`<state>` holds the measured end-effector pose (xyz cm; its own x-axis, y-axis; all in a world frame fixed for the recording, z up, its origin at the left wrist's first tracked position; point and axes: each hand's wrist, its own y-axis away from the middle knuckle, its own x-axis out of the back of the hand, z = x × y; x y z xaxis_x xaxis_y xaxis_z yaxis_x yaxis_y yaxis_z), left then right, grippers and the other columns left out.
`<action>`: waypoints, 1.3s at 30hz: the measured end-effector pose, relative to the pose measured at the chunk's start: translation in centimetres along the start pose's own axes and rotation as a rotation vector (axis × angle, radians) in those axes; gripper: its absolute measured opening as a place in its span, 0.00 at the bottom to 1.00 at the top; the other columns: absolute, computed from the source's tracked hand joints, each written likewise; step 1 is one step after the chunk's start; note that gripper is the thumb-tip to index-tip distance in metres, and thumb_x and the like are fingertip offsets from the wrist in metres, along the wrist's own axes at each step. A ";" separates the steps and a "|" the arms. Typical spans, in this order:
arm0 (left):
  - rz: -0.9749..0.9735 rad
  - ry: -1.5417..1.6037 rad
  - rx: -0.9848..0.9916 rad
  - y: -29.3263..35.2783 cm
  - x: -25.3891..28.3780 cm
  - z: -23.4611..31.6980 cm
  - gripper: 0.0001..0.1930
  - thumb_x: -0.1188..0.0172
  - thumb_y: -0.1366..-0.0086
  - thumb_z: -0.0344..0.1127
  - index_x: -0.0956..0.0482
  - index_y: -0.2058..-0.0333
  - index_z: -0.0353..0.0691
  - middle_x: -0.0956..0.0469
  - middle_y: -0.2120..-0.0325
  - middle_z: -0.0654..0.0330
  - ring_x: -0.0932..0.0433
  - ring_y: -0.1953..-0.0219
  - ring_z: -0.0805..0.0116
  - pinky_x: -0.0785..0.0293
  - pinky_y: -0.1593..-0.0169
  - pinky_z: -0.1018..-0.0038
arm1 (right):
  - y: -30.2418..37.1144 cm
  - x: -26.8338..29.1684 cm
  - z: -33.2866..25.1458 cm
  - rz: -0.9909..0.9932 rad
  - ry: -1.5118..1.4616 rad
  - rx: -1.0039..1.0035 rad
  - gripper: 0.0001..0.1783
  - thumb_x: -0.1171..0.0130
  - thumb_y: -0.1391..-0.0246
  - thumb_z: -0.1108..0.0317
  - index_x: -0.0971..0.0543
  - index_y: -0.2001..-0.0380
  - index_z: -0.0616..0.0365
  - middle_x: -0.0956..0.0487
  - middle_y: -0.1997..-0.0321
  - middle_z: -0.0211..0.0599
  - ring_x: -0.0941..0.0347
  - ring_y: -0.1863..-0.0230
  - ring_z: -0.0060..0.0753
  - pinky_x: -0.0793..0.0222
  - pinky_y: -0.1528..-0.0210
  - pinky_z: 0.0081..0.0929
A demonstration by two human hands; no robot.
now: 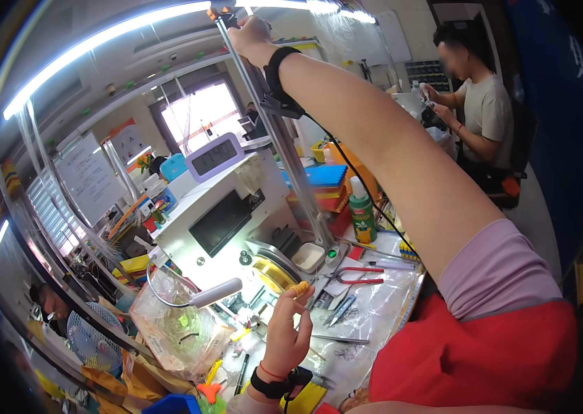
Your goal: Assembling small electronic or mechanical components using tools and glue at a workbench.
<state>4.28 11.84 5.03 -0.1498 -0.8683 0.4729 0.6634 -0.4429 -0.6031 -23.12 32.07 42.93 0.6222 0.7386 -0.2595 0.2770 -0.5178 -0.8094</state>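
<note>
My right hand (pixel 253 33) is raised high, its fingers curled closed at the top of an upright metal post (pixel 253 93). A small orange-and-black fitting (pixel 220 14) sits at the post's end beside it. What the fingers hold is hidden. Low over the workbench, my left hand (pixel 284 339) has its fingers loosely bent and apart, with orange-yellow finger cots (pixel 299 290) at the fingertips. I see nothing held in it. Just behind it stand a gold-coloured spool (pixel 271 274) and a small lamp head (pixel 215 292). Red-handled pliers (pixel 358 275) lie to its right.
A white machine (pixel 184 228) with a dark screen carries a purple-framed clock (pixel 215 157). A green bottle (pixel 361 214) and a white dish (pixel 309 257) stand near the post. Tweezers (pixel 341 310) lie on the bench. Beyond my right arm, a person (pixel 488 114) sits working.
</note>
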 end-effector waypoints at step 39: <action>-0.042 0.690 0.477 1.0 -0.5 3.6 0.09 0.55 0.26 0.33 0.34 0.55 0.33 0.22 0.56 0.46 0.18 0.55 0.55 0.23 0.56 0.70 | 33.4 33.6 -0.9 -0.763 0.047 0.222 0.11 0.36 0.56 0.82 0.24 0.68 0.58 0.21 0.63 0.39 0.23 0.63 0.35 0.29 0.61 0.25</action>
<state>7.72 12.66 6.48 -0.4933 -0.8637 -0.1034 0.8628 -0.4708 -0.1843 7.68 39.22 7.63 0.3517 0.8330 0.4271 0.4897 0.2252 -0.8423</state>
